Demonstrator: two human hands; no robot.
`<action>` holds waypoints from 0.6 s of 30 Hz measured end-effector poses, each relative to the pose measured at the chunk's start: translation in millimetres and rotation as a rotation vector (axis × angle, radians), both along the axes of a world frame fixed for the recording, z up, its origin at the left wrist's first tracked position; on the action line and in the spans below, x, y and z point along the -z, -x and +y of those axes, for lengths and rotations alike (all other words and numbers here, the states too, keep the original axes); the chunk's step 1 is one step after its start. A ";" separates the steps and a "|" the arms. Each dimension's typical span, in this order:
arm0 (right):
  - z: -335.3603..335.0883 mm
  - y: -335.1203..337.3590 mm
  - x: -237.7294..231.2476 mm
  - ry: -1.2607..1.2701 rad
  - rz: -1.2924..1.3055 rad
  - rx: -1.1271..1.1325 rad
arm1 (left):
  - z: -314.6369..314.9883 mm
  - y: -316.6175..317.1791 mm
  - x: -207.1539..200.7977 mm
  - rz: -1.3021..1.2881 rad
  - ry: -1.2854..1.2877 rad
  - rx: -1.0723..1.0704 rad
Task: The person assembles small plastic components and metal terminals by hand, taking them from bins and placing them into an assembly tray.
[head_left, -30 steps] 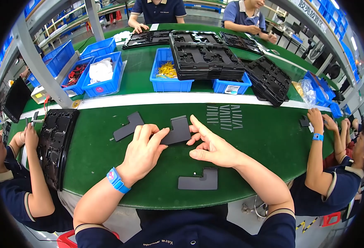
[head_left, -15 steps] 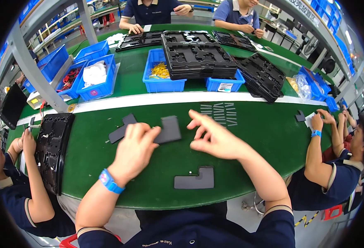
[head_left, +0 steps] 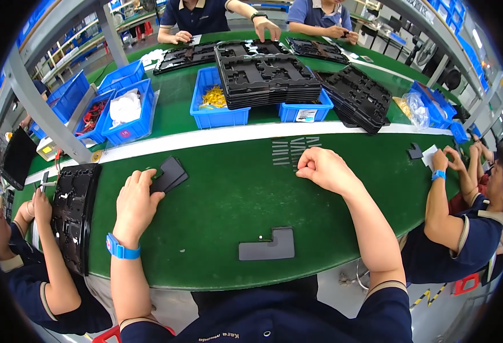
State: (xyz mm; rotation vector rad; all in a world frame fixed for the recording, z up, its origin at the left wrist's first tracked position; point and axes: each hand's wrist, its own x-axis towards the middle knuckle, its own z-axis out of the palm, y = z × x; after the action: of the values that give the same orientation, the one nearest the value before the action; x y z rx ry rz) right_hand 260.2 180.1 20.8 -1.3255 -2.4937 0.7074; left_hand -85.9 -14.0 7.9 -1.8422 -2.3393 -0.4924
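A factory workshop — uniformed workers [head_left: 197,18], blue bins [head_left: 220,118], stacked trays [head_left: 269,79] — seemingly shelving [head_left: 71,48] behind.

Tray stack [head_left: 268,80] rests across two bins [head_left: 223,119]. Right of the stack: second tray stack [head_left: 360,94]. Left of the stack: filled bin [head_left: 127,134]. In front of the stack, on the table [head_left: 217,211]: strips [head_left: 279,153], right hand [head_left: 328,168] at their near side; farther forward, single flat piece [head_left: 274,249]. Front-left of the stack: overlapping flat pieces [head_left: 172,173], left hand [head_left: 136,200] at their left; farther left, tray pile [head_left: 75,217].
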 end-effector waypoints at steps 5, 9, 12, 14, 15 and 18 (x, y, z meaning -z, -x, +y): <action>1.1 0.1 3.4 0.117 -0.020 -0.032 | 9.8 -44.7 -15.9 0.083 -0.266 0.222; -2.8 2.6 14.8 -0.063 0.021 -0.151 | 7.2 -108.7 -5.8 -0.095 -0.001 0.873; -7.7 3.6 21.8 -0.181 0.057 -0.178 | 7.7 -125.0 -6.3 -0.036 0.074 0.985; -8.3 5.7 24.9 -0.284 0.207 -0.237 | 7.7 -125.6 -6.2 -0.058 0.079 1.001; -8.2 6.5 24.6 -0.285 0.204 -0.235 | 6.1 -125.6 -7.5 -0.091 0.098 0.984; -10.8 8.5 19.8 -0.229 0.267 -0.241 | 2.5 -122.4 -9.0 -0.141 0.112 0.970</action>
State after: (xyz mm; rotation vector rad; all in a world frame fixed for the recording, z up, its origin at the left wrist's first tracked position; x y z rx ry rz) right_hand 251.7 169.3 1.0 -0.8049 -2.4476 0.5803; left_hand 36.5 -11.5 17.0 -2.9998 -1.3859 -0.5805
